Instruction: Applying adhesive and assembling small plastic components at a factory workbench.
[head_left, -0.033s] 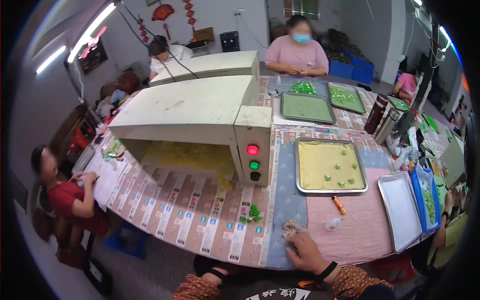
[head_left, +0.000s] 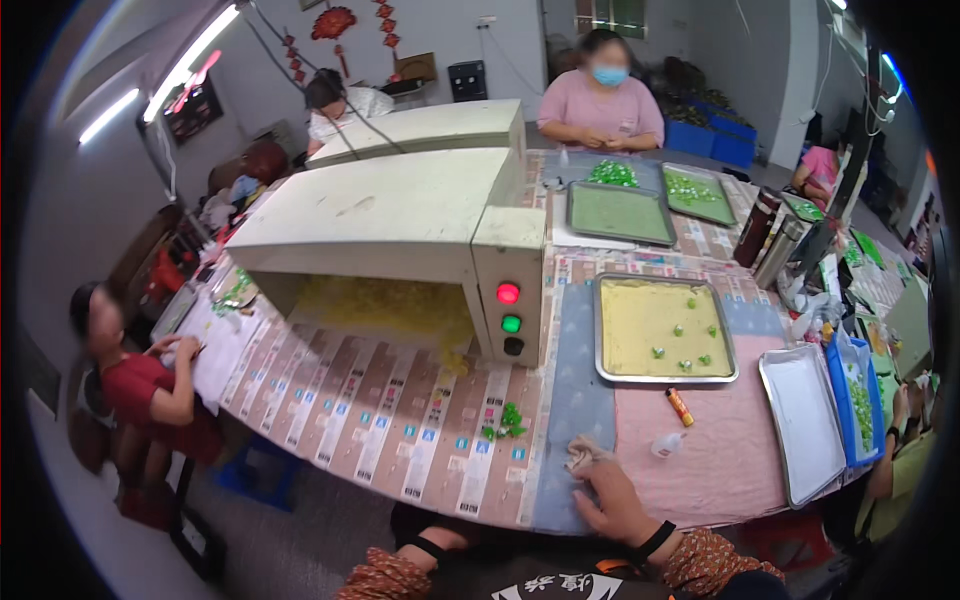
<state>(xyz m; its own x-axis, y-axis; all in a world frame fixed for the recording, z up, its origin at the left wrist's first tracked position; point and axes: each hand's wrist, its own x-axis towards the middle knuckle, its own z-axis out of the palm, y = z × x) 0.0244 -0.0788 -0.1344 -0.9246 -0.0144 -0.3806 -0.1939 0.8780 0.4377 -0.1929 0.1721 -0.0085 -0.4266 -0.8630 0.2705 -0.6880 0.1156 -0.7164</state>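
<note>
The right hand (head_left: 612, 505) rests on the bench (head_left: 400, 430), fingers touching a small crumpled cloth (head_left: 583, 455). Green pieces (head_left: 506, 422) lie near it; a yellow-lined tray (head_left: 664, 330) sits beyond.

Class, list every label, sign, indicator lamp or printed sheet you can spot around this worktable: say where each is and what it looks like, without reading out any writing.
Printed table cover: spread over the table's near left, brown and white strips with small blue and red squares.
Indicator lamps: on the cream machine's front panel, round, red above green.
Red hanging ornaments: on the back wall, upper left.
Dark wall board: left wall, below the tube light, rectangular.
Small tube: on the pink cloth, orange-labelled.
</note>
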